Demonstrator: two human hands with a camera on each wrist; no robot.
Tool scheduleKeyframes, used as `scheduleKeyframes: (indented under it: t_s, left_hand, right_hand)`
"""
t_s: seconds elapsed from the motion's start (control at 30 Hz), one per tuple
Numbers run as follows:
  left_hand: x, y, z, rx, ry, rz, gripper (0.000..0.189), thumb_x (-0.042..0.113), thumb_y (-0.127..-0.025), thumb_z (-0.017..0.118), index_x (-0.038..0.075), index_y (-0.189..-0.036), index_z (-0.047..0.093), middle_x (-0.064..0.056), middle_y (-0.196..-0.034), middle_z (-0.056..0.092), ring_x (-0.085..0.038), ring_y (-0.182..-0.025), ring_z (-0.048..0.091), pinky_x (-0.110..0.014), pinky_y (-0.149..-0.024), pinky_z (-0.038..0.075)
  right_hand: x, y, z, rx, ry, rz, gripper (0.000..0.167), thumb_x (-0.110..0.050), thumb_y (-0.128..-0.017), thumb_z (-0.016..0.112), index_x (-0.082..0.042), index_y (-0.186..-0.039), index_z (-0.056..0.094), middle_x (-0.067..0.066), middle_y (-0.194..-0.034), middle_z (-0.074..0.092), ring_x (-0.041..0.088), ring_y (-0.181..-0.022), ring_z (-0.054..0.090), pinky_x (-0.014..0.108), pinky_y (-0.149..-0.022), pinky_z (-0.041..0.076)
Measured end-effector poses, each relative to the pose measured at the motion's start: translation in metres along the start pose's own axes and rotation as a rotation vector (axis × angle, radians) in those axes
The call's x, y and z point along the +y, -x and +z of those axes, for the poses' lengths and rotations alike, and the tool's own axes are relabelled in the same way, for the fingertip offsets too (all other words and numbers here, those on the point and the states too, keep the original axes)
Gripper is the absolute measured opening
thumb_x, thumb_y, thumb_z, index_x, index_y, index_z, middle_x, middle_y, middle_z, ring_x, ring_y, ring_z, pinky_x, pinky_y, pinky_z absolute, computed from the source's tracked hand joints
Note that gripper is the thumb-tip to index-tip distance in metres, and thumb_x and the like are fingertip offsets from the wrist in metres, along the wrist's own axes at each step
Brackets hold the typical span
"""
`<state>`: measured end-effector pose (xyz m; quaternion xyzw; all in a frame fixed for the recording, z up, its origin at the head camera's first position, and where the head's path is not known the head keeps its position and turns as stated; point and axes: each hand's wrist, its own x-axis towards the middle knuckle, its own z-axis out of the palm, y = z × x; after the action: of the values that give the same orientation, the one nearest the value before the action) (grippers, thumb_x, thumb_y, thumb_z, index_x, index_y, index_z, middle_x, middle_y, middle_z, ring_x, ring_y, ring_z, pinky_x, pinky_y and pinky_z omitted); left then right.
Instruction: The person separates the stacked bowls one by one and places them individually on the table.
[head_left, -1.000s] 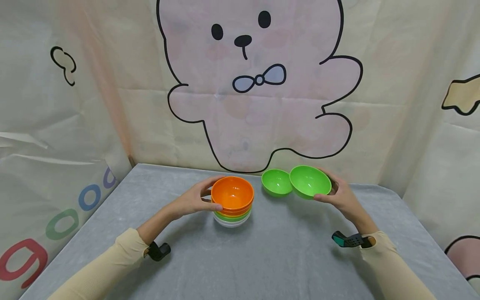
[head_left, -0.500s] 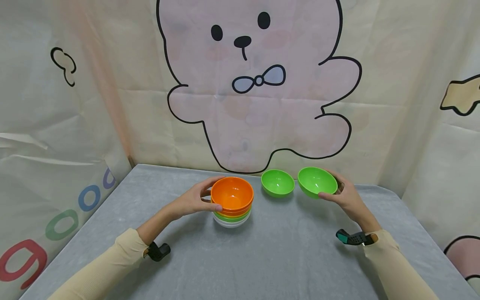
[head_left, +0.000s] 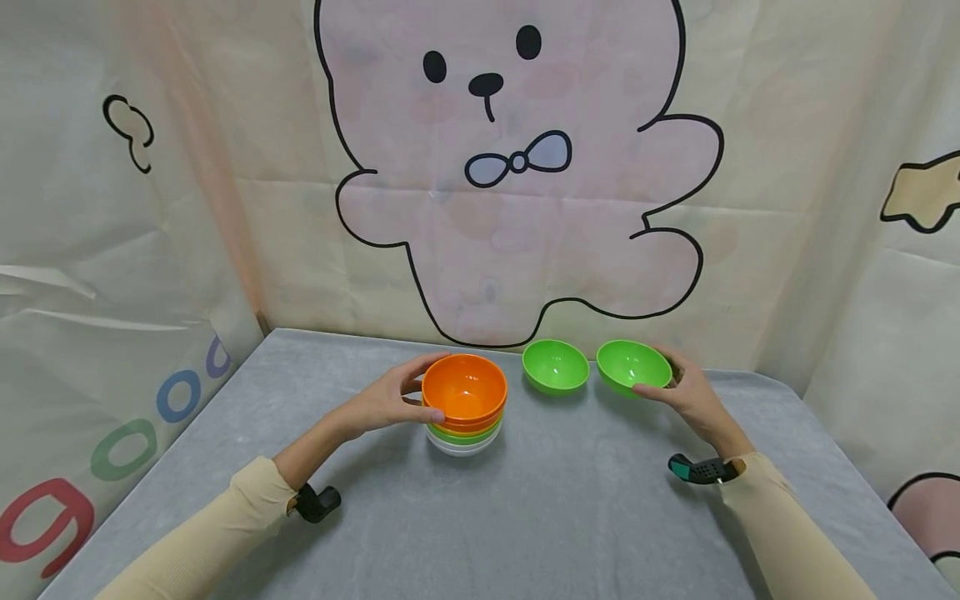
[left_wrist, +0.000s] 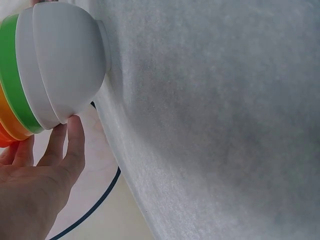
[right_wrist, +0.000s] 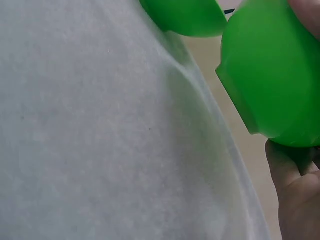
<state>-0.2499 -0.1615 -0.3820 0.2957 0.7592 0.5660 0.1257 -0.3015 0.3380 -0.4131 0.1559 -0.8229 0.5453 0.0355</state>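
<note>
My left hand (head_left: 390,397) grips the left side of a stack of nested bowls, thumb in front and fingers behind. An orange bowl (head_left: 465,387) tops the stack, with green below and a white bowl (left_wrist: 70,60) at the bottom, on the table. In my right hand (head_left: 696,403) is a green bowl (head_left: 632,367), pinched at its right side with the thumb near the front rim. Its foot is slightly off the cloth in the right wrist view. To its left, a second green bowl (head_left: 555,367) stands upright near the table's back edge, a narrow gap between them.
A grey cloth covers the table (head_left: 480,525). Behind it hangs a curtain (head_left: 292,267) with a cartoon bear, close to the back edge. Printed curtains also hang at both sides.
The right hand has carried its green bowl right, away from the other green bowl, and then lowered it slightly. My left hand and the stack have stayed in place.
</note>
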Motion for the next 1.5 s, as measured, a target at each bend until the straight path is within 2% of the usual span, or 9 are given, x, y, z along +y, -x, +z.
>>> scheduleKeyframes:
  t_s: [0.4,0.9,1.3,1.5]
  left_hand:
    - [0.001,-0.002,0.001,0.0,-0.006,-0.008,0.08,0.02,-0.089,0.081,0.02,-0.157,0.038,0.001,-0.151,0.045,-0.033,-0.136,0.045,-0.049,-0.103,0.047]
    - [0.001,-0.002,0.001,-0.007,-0.006,-0.004,0.08,0.021,-0.089,0.081,0.02,-0.156,0.038,0.001,-0.151,0.045,-0.033,-0.136,0.045,-0.049,-0.102,0.047]
    - [0.002,-0.001,-0.001,0.007,-0.03,-0.019,0.079,0.016,-0.089,0.079,0.019,-0.157,0.037,0.0,-0.152,0.045,-0.034,-0.136,0.045,-0.049,-0.102,0.047]
    - [0.002,0.0,-0.001,0.003,-0.031,-0.022,0.079,0.015,-0.09,0.078,0.019,-0.157,0.036,-0.001,-0.152,0.044,-0.034,-0.136,0.046,-0.049,-0.102,0.048]
  right_hand:
    - [0.01,-0.005,-0.001,-0.017,0.012,0.031,0.08,-0.012,-0.089,0.082,0.002,-0.153,0.037,0.023,-0.147,0.042,0.029,-0.12,0.047,0.016,-0.087,0.049]
    - [0.017,-0.003,-0.001,-0.042,0.067,0.049,0.084,-0.01,-0.087,0.082,0.005,-0.153,0.034,0.026,-0.149,0.039,0.036,-0.128,0.041,0.018,-0.093,0.04]
    - [0.018,-0.003,-0.003,-0.07,0.099,0.037,0.086,-0.013,-0.087,0.084,0.004,-0.154,0.033,0.024,-0.151,0.037,0.036,-0.13,0.04,0.021,-0.094,0.039]
    - [0.018,-0.002,-0.004,-0.092,0.083,0.052,0.087,-0.014,-0.087,0.084,0.002,-0.155,0.032,0.022,-0.152,0.035,0.035,-0.134,0.037,0.016,-0.094,0.039]
